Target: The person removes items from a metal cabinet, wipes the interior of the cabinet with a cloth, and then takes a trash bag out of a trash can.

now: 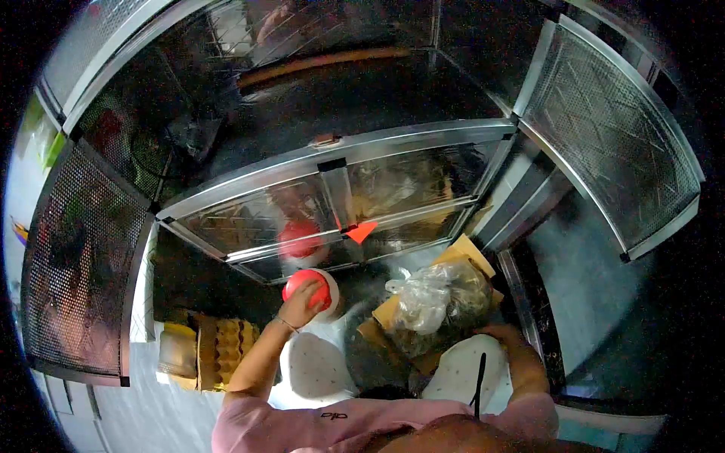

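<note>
My left hand [306, 299] rests with its fingers over the red top of a round container [311, 281], whose lower part is whitish. The container stands on the floor in front of the cabinet's lower panels. At the right, my right hand [500, 332] is by my knee, beside a cardboard box [477, 258]; its fingers are mostly hidden. Clear plastic bags [438, 294] lie bunched on the box.
A metal-framed cabinet [249, 174] spans the front, with mesh doors swung out at the left [87, 257] and right [612, 136]. Egg trays [230, 351] stand at the lower left beside a yellowish container [177, 351]. A red triangle [361, 232] shows on the lower panel.
</note>
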A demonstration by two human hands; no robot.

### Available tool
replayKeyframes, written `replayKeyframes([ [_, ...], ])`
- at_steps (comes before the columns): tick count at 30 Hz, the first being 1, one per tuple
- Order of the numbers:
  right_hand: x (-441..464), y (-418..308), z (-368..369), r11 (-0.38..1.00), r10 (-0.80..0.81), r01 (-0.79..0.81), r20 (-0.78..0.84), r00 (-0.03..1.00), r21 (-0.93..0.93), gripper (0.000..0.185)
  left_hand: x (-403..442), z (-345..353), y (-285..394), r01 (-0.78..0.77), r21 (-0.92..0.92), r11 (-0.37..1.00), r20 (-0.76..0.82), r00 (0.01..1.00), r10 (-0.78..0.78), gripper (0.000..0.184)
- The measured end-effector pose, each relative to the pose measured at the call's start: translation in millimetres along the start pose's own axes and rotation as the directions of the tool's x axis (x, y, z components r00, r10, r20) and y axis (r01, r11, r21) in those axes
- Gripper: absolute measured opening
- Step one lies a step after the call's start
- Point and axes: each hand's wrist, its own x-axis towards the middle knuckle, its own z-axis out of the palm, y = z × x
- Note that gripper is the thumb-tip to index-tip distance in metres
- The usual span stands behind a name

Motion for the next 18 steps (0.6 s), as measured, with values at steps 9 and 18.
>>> replayKeyframes([
  [9,-8.2,-26.1,-23.5,0.995,0.057,-0.054,0.026,0.998,-0.088,0.046,-74.5,20.7,10.0,0.124,0.038,0.991,0.046,0.991,-0.126,0.043],
  [18,26.6,-71.0,-4.8,0.954,0.181,-0.125,0.192,0.965,-0.273,0.046,-142.7,-20.4,108.5,0.249,-0.15,0.957,0.27,0.941,-0.203,0.045],
])
